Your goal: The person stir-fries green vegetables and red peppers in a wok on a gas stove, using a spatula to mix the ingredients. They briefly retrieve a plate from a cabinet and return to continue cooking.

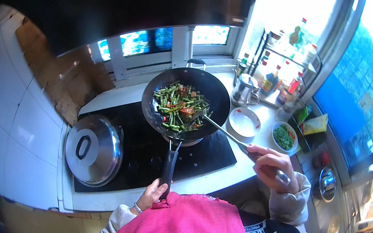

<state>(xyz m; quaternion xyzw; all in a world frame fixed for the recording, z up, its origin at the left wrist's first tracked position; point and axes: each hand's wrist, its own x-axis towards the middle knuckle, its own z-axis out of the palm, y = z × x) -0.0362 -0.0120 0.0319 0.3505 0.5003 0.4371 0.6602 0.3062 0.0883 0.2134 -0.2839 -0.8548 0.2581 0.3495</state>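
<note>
A dark wok stands on the black glass cooktop, holding cut green beans with reddish-brown pieces among them. My left hand grips the wok's black handle near its end. In my right hand is a long-handled metal spatula, which slants down to the left; its blade rests among the beans at the right of the food and is partly covered by them.
A domed steel lid lies on the cooktop's left. Right of the wok are a white bowl, a bowl of chopped greens, a steel kettle and a rack of bottles. A range hood hangs above.
</note>
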